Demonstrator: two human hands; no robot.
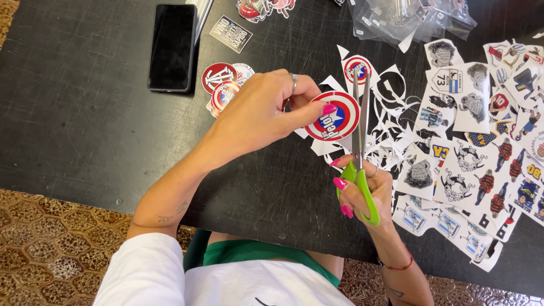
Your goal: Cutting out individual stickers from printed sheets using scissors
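Observation:
My left hand [262, 110] pinches a round sticker [335, 117] with red and white rings, a blue centre and a white star, holding it above the black table [73, 113]. My right hand [365, 190] grips green-handled scissors [360, 141]. Their blades point away from me and run along the sticker's right edge. White paper offcuts [391, 107] lie under and around the sticker.
A black phone [171, 46] lies at the upper left. Several cut round stickers [224, 85] sit beside it. Sheets of uncut stickers [481, 153] cover the table's right side. Clear plastic bags [408, 17] lie at the top. A patterned floor [51, 249] shows at the lower left.

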